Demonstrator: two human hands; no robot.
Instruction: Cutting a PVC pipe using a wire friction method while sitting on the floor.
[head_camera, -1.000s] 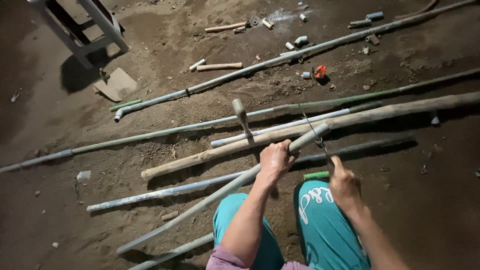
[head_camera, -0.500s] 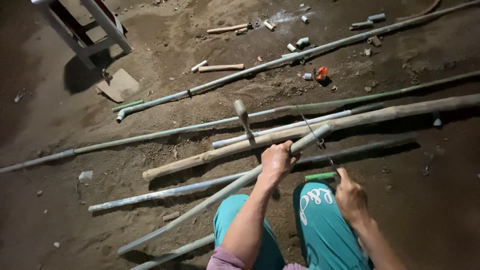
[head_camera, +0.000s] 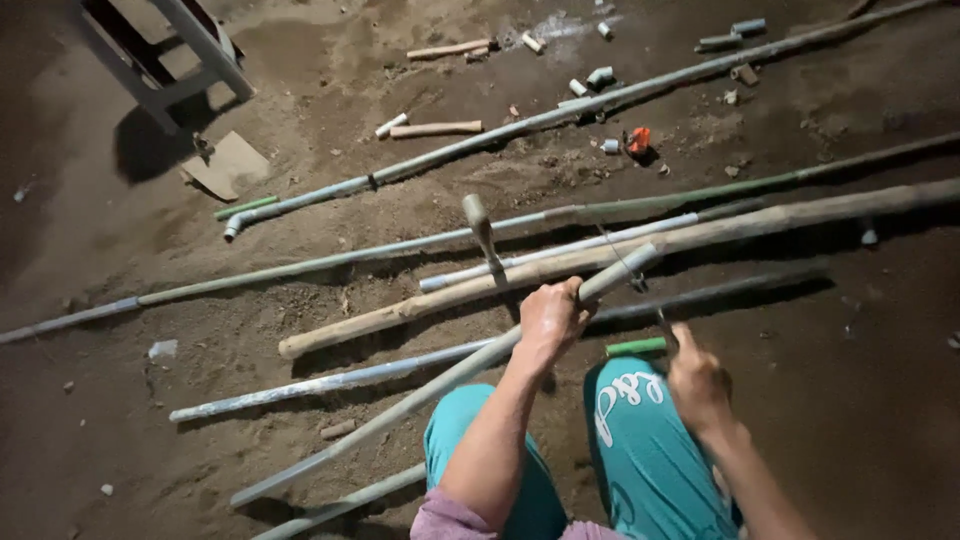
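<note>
Where left hand (head_camera: 550, 318) grips pipe (head_camera: 440, 385) — wooden pole (head_camera: 640, 247) just beyond.

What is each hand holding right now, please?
Left hand: closed around the grey pipe.
Right hand: closed on the hacksaw handle.

A white stool (head_camera: 190, 55) stands at the upper left of the frame, and a flat piece of cardboard (head_camera: 228, 165) lies just below it on the dirt floor (head_camera: 880, 400). Near the top middle lie two short wooden sticks (head_camera: 435, 129), one above the other, with a small white pipe piece (head_camera: 391, 125) beside the lower one. A small red object (head_camera: 639, 140) sits in the upper right part, near some short grey pipe pieces (head_camera: 600, 77). A thick wooden pole (head_camera: 420, 308) crosses the middle of the frame. A long thin pipe (head_camera: 300, 266) lies above it. A white scrap (head_camera: 162, 349) rests at the left.
</note>
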